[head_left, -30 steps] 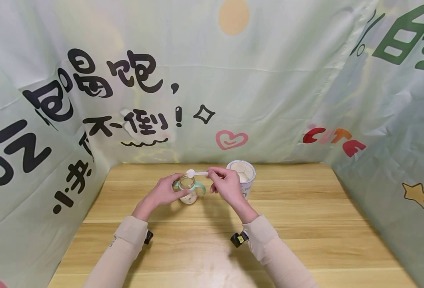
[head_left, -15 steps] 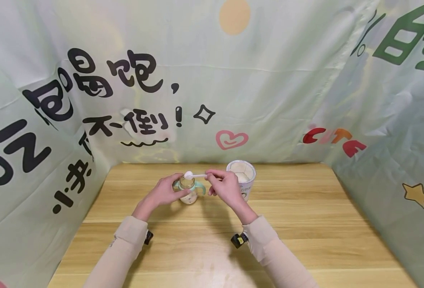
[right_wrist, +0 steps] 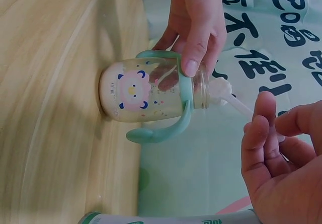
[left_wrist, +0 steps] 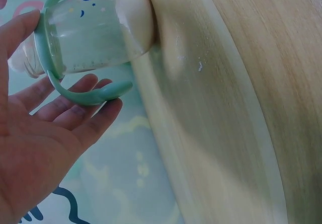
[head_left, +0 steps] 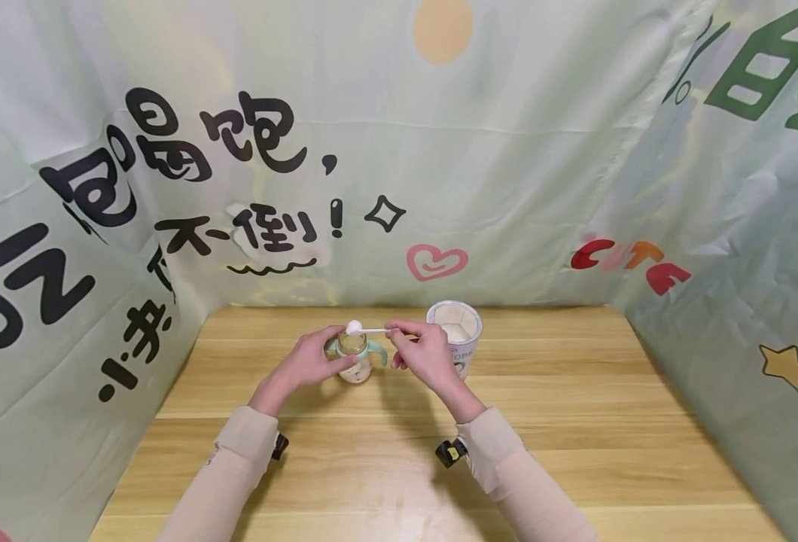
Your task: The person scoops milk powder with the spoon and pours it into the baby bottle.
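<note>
A clear baby bottle [head_left: 354, 373] with mint-green handles stands upright and uncapped on the table; white powder lies in its base in the left wrist view. My left hand [head_left: 312, 360] holds it near the neck, the thumb in front and the other fingers behind by a handle [left_wrist: 85, 97]. Between thumb and fingers, my right hand [head_left: 429, 351] pinches the thin handle of a white measuring scoop [right_wrist: 239, 104]. The scoop's bowl, with white powder, is right at the bottle's open mouth [right_wrist: 202, 90]. Just behind the right hand is an open powder can [head_left: 465, 354], partly hidden by it.
The wooden table [head_left: 575, 421] ends at a printed cloth backdrop [head_left: 521, 188] behind and on both sides. A few white specks [left_wrist: 200, 66] of powder lie on the wood near the bottle.
The scoop has shifted slightly left over the bottle's mouth, along with the right hand's fingers. The left hand and the bottle have stayed in place.
</note>
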Demonstrator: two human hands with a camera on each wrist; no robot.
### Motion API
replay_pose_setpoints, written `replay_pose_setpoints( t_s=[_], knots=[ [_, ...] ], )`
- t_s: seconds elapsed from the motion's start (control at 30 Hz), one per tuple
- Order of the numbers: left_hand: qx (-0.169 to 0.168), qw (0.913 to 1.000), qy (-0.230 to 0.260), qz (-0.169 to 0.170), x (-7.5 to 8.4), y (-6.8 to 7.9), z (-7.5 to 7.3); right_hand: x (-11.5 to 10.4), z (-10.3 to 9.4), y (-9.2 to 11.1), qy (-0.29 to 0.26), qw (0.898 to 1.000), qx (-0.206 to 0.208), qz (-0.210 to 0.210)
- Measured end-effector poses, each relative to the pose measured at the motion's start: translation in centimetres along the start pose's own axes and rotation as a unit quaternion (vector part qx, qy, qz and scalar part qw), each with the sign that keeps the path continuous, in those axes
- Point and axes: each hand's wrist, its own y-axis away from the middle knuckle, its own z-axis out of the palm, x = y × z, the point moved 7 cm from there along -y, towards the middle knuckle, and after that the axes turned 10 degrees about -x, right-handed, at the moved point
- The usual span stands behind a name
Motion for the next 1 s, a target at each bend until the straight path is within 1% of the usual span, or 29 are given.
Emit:
replay_pose_setpoints(
  t_s=[0.23, 0.7, 1.0],
  knots=[
    [-0.002, 1.0000, 0.003, -0.002, -0.02, -0.07, -0.06, 0.00, 0.08, 0.02, 0.007, 1.000, -0.007, -0.002],
    [-0.001, 1.0000, 0.005, -0.001, -0.06, -0.01, -0.02, -0.06, -0.02, 0.15, 0.014, 1.000, -0.007, -0.002],
    [-0.004, 0.9999, 0.011, -0.007, -0.02, 0.03, -0.03, -0.01, -0.09, 0.31, 0.015, 1.000, -0.013, -0.002]
  ],
)
